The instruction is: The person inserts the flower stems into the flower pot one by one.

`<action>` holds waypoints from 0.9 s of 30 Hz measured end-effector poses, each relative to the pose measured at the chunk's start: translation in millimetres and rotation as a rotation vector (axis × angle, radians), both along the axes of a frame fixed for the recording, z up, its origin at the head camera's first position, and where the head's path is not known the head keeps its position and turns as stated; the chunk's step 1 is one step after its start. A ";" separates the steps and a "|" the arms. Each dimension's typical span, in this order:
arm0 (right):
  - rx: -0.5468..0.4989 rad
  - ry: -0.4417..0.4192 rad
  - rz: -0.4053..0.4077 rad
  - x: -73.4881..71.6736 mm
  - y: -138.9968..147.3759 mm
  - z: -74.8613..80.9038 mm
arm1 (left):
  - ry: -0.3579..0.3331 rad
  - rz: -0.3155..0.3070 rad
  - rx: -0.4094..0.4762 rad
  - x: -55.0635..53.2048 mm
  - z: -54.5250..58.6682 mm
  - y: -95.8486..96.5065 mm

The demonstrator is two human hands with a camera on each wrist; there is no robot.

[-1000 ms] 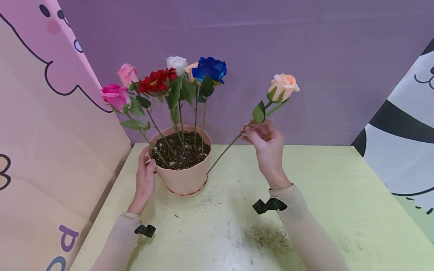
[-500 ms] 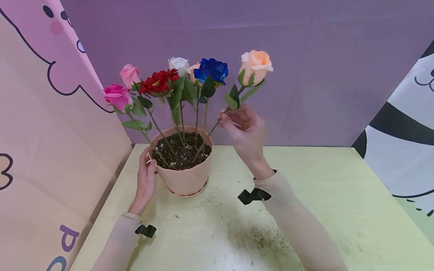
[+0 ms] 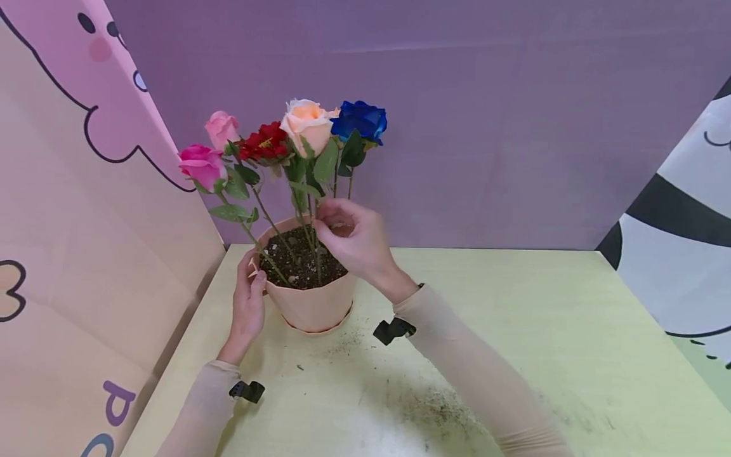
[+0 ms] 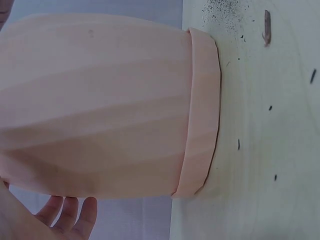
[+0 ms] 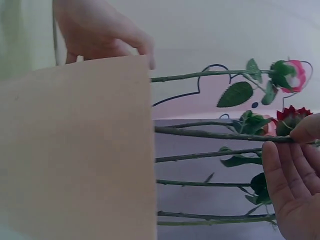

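My right hand (image 3: 361, 240) pinches the stem of a peach rose (image 3: 308, 129) between thumb and fingers. This rose stands nearly upright over the pink flowerpot (image 3: 311, 309), its stem's lower end at the dark soil (image 3: 302, 274) near the front. In the right wrist view the pinched stem (image 5: 220, 133) runs down behind the pot's rim. My left hand (image 3: 249, 316) holds the pot's left side, thumb at the rim; in the left wrist view its fingers (image 4: 86, 216) lie against the wall. Around the peach rose stand a blue rose (image 3: 360, 122), a red flower (image 3: 264, 142) and pink roses (image 3: 202, 166).
The pot stands in a matching saucer (image 3: 320, 330) on a pale yellow-green table (image 3: 542, 304). Spilled soil (image 3: 445, 406) lies near my right forearm, with crumbs before the pot. A purple backdrop (image 3: 485, 127) rises behind, and printed panels flank both sides.
My right hand has carried the peach rose leftward from beside the pot to over its middle, tilting it upright. Its stem end now reaches the soil. My left hand has stayed on the pot.
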State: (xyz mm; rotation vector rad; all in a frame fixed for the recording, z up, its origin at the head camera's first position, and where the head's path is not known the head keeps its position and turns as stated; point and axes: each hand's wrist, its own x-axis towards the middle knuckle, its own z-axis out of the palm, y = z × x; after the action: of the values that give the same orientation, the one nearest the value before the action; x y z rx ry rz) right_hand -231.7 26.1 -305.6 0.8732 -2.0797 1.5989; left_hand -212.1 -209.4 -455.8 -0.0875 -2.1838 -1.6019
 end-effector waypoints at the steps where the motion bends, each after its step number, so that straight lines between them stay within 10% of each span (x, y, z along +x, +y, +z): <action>1: 0.023 0.012 -0.005 0.5 -0.9 -1.9 | 0.000 -0.002 -0.001 0.0 -0.6 0.1; 13: 0.187 0.143 -0.004 -1.1 -0.3 -17.0 | 0.004 0.001 0.006 -0.5 0.4 1.5; 27: 0.171 0.097 0.062 0.6 3.3 -30.6 | -0.003 -0.005 0.026 0.0 1.6 0.2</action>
State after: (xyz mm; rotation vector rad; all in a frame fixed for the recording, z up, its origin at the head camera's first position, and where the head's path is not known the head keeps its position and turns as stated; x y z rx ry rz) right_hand -231.1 29.4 -336.2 1.0617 -2.1635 1.3934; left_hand -212.1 -209.2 -454.2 -0.0834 -2.1659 -1.6341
